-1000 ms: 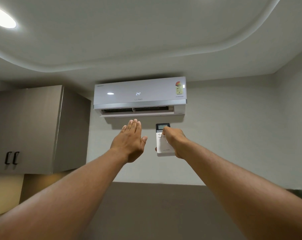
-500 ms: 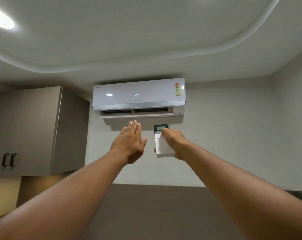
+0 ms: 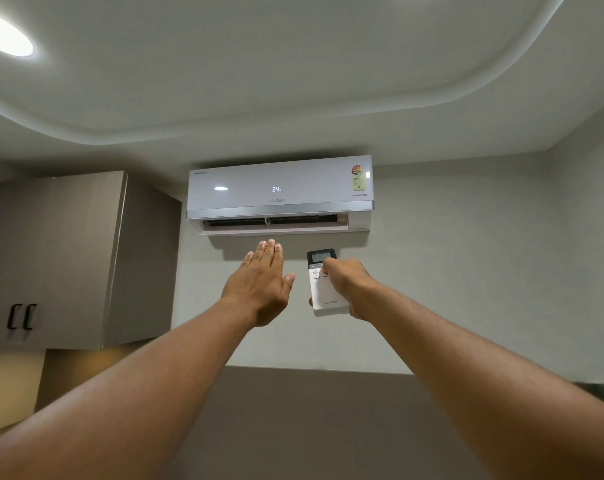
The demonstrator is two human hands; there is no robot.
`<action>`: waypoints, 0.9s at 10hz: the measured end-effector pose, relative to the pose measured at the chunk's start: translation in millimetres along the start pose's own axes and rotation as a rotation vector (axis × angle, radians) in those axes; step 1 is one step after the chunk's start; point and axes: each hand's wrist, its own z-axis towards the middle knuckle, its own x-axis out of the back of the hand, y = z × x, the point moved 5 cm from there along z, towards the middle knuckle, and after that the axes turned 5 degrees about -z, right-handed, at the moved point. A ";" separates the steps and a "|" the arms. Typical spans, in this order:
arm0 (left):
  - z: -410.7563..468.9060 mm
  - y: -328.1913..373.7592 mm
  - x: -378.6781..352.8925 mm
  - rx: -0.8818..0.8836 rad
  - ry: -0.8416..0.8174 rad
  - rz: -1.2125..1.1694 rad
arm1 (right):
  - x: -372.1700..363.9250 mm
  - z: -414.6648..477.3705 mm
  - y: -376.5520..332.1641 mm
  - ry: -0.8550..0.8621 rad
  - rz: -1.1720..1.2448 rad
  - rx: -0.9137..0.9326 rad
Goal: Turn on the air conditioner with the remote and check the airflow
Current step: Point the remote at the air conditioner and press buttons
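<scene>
A white wall-mounted air conditioner (image 3: 280,188) hangs high on the far wall. Its front shows "24" and its bottom flap (image 3: 273,231) is swung open. My left hand (image 3: 260,284) is raised flat below the vent, fingers together and pointing up, holding nothing. My right hand (image 3: 345,287) grips a white remote (image 3: 323,289) with a dark screen at its top, aimed at the unit. The thumb rests on the buttons just under the screen.
A grey wall cabinet (image 3: 51,258) with two black handles hangs left of the unit. A round ceiling light (image 3: 4,32) glows at top left. A dark lower wall panel (image 3: 311,410) runs below my arms.
Both hands stay in nearly the same pose. The view has tilted slightly, so the unit sits a little lower in frame.
</scene>
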 end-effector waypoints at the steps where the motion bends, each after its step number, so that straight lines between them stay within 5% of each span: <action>1: -0.7 -1.3 0.3 0.001 -0.001 0.004 | -1.5 -0.8 0.3 -0.012 0.018 0.000; 9: -7.1 -5.2 2.7 0.011 -0.004 0.000 | -0.1 -3.1 -3.3 -0.011 -0.002 0.008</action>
